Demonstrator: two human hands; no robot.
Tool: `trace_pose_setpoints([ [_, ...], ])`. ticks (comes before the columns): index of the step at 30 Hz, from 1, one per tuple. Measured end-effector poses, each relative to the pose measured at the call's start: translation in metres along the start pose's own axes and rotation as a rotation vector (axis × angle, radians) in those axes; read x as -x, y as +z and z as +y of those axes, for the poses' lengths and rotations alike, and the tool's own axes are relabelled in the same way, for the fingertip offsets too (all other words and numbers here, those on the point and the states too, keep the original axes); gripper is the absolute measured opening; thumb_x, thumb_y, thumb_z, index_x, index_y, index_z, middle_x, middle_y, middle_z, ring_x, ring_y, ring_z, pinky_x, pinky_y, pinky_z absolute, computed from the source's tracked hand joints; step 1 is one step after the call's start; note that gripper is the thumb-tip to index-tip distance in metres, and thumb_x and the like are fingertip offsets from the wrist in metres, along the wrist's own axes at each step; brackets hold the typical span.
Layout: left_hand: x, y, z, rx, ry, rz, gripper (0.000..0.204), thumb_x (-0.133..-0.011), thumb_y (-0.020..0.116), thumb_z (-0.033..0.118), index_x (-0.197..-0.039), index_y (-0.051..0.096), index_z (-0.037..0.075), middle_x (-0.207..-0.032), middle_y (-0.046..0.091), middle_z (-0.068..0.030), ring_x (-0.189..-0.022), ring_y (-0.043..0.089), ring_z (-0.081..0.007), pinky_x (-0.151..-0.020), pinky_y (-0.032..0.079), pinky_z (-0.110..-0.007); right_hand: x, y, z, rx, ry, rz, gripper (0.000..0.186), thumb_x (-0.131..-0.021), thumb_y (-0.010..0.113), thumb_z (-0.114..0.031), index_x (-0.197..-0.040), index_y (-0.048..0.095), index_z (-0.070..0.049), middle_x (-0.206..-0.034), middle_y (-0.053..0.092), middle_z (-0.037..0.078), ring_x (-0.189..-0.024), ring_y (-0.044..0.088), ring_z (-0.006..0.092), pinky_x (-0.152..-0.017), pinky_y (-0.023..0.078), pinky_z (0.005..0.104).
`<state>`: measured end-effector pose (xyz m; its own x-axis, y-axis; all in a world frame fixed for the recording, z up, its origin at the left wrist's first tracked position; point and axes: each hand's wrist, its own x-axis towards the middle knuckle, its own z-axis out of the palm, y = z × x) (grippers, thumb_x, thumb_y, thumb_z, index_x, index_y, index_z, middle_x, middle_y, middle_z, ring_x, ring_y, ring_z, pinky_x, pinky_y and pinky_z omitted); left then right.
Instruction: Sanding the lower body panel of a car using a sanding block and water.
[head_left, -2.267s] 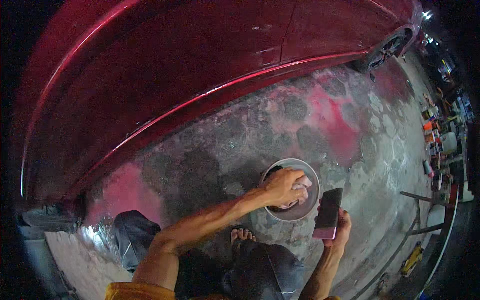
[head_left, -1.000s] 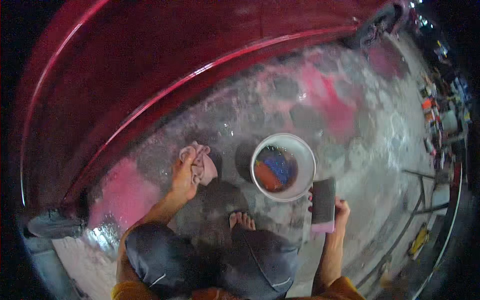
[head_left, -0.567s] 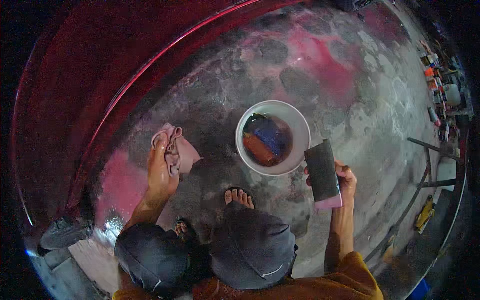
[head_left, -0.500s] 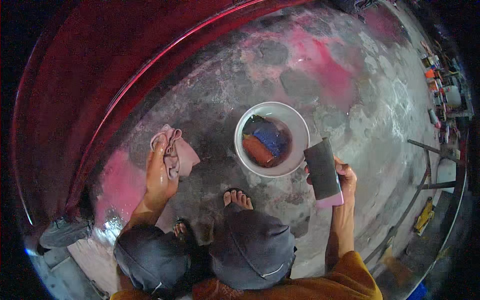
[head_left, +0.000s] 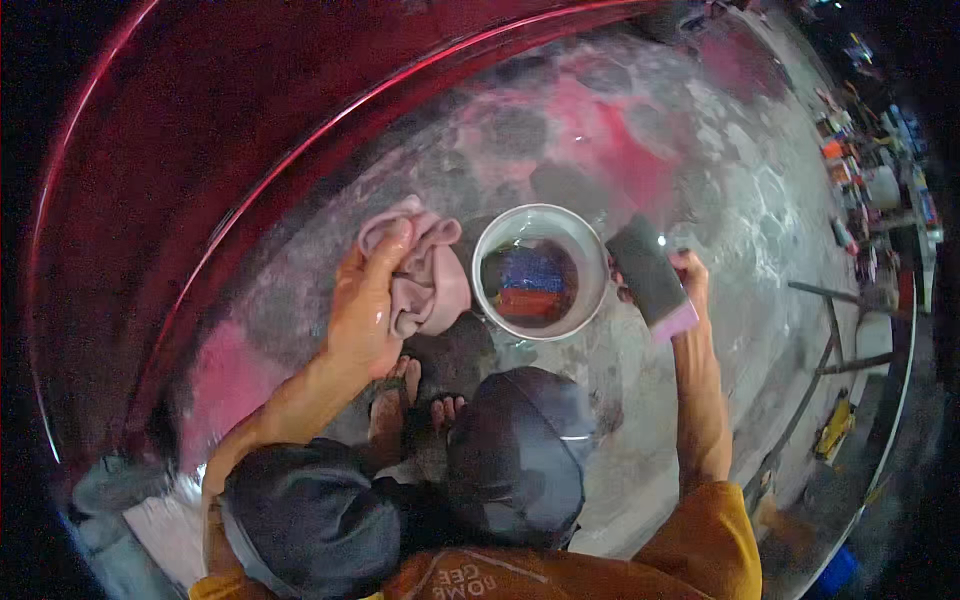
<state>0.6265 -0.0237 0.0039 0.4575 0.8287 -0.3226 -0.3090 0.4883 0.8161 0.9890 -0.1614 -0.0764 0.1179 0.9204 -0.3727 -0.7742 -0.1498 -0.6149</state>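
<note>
A glossy dark-red vehicle body panel [head_left: 200, 120] curves past at ten o'clock. At the round pale-grey bucket's nine o'clock, the left hand [head_left: 362, 318], its skin glistening, grips a crumpled pale-pink cloth [head_left: 438, 275], thumb pressed into the folds. The bucket [head_left: 593, 270] stands just right of centre on a grey, pink-stained concrete floor [head_left: 745, 340], with blue and reddish-brown items lying in it. At its three o'clock, well apart from the left, the right hand [head_left: 694, 285] clasps a flat rectangular dark-grey block with a pink edge [head_left: 648, 268]. Damp fingers could let the block slip and pick up floor grit; a careless knee could tip the bucket.
</note>
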Motion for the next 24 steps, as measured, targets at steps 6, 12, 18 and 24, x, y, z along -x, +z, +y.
trace_pose_setpoints([
  [6, -0.047, 0.011, -0.039, 0.041, -0.082, -0.102, 0.039, -0.105, 0.06, 0.027, -0.135, 0.055, 0.003, -0.125, 0.069, -0.0154, -0.116, 0.067, -0.0213, -0.091, 0.058, -0.032, -0.045, -0.015, -0.03, 0.039, 0.067, -0.139, 0.064, -0.087, 0.049, -0.033, -0.128, 0.055, 0.016, -0.112, 0.069, 0.033, -0.091, 0.072, 0.0418, -0.075, 0.061, 0.0511],
  [12, -0.072, 0.005, -0.046, 0.009, -0.051, -0.13, 0.041, -0.104, 0.062, 0.027, -0.137, 0.056, 0.003, -0.127, 0.068, -0.0116, -0.114, 0.066, -0.0199, -0.095, 0.056, -0.033, -0.002, -0.016, -0.009, 0.052, -0.123, 0.015, 0.075, -0.088, 0.05, -0.037, -0.145, 0.044, 0.013, -0.135, 0.059, 0.035, -0.101, 0.071, 0.0379, -0.08, 0.062, 0.0483],
  [18, -0.094, -0.02, -0.052, 0.085, -0.179, -0.123, 0.043, -0.103, 0.064, 0.027, -0.137, 0.055, 0.004, -0.127, 0.068, -0.0114, -0.115, 0.066, -0.0212, -0.096, 0.056, -0.033, 0.079, 0.007, 0.047, -0.132, -0.267, 0.133, 0.082, -0.085, 0.054, -0.038, -0.15, 0.039, 0.01, -0.146, 0.051, 0.034, -0.102, 0.069, 0.0337, -0.078, 0.061, 0.0431],
  [24, -0.093, -0.011, -0.073, 0.179, -0.24, -0.256, 0.036, -0.102, 0.063, 0.026, -0.131, 0.058, 0.004, -0.126, 0.069, -0.0132, -0.117, 0.067, -0.0235, -0.099, 0.054, -0.034, 0.122, 0.038, 0.066, 0.07, -0.527, 0.499, 0.059, -0.097, 0.049, -0.039, -0.133, 0.057, 0.007, -0.116, 0.07, 0.027, -0.085, 0.072, 0.033, -0.073, 0.061, 0.0412],
])
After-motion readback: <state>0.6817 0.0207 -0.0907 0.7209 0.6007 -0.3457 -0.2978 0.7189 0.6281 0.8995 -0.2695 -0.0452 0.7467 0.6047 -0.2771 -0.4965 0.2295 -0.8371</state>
